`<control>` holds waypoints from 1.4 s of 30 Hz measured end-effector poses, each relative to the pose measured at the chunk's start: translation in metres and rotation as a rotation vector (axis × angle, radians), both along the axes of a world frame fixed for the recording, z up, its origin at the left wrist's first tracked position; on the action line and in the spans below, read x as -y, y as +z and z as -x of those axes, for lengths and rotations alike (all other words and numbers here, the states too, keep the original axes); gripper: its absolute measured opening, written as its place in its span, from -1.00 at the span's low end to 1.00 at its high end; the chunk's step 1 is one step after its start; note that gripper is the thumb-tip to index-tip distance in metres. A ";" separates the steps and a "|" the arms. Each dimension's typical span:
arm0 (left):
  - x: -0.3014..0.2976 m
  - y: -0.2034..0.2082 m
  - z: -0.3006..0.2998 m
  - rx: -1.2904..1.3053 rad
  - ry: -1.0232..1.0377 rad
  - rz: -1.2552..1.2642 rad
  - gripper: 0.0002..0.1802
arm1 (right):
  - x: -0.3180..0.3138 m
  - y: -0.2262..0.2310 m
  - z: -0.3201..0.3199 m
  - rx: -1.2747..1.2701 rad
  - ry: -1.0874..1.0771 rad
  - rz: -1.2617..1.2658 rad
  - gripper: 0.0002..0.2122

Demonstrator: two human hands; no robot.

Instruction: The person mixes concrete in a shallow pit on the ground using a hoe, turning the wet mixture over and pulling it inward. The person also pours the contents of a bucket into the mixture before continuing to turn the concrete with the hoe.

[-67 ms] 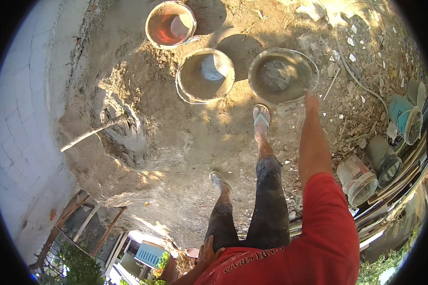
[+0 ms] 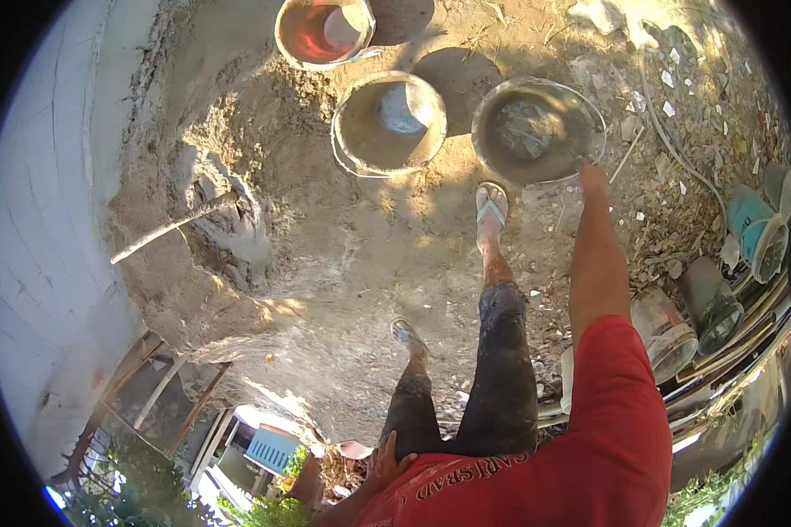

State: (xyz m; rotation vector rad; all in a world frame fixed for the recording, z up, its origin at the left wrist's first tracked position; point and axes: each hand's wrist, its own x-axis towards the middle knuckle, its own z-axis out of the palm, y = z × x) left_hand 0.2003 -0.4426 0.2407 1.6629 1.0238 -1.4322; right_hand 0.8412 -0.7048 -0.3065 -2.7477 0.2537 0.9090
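Three round buckets stand in a row on the dirt ahead of me. My right hand [image 2: 592,178], arm stretched out, is closed at the near right rim of the rightmost grey bucket [image 2: 488,156]; my fingertips are partly hidden there. That bucket has a dried, crusted bottom and a thin wire handle. Left of it is a mud-coated bucket [image 2: 360,140] with a pale patch inside. Farther off is a bucket with a red inside [image 2: 308,39]. My left hand [image 2: 383,457] lies with fingers extended on my left thigh and holds nothing.
A wooden-handled tool [image 2: 171,228] is stuck in a pile of wet mix at left, near a pale wall [image 2: 44,228]. Used buckets [image 2: 712,303] lie on their sides at right, beside poles. A hose [image 2: 664,132] and white shards lie on the ground.
The whole view has shifted slightly, so the buckets sit a little higher and farther right. My right hand stays at the same bucket's rim; my left hand has not moved from my thigh.
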 end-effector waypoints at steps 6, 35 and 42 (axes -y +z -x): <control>0.002 0.035 0.031 -0.004 0.074 -0.109 0.04 | -0.122 0.056 0.097 -0.236 -0.590 -0.586 -0.56; -0.645 0.027 0.303 0.337 0.162 -0.653 -0.30 | -0.168 0.424 0.563 0.163 -0.073 0.196 -0.47; -0.858 -0.003 0.258 0.395 -0.340 -1.003 -0.35 | -0.317 0.437 0.563 0.059 0.106 0.183 -0.52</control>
